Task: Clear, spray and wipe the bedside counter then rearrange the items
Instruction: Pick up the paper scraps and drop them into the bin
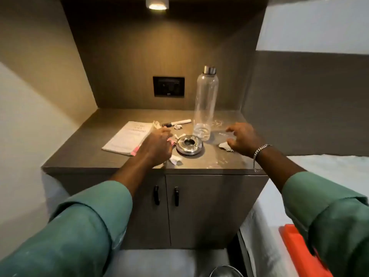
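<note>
The grey-brown bedside counter (89, 154) holds a white booklet (127, 136) at the left, a white marker (176, 122) behind it, a round steel ashtray (189, 145) in the middle and a tall clear bottle (204, 104) with a steel cap. Crumpled paper scraps (176, 159) lie around the ashtray, and one scrap (224, 146) lies by the right hand. My left hand (157, 145) hovers between the booklet and the ashtray, fingers loosely curled, nothing clearly held. My right hand (242, 139) is spread over a clear plastic wrapper (221, 135) right of the bottle.
A dark socket panel (168, 86) is on the back wall under a ceiling light (157, 5). Two cabinet doors with black handles (156, 194) are below the counter. A bed (319, 166) lies to the right, with an orange object (299, 248) at its near edge. A steel rim (224, 271) shows at the bottom.
</note>
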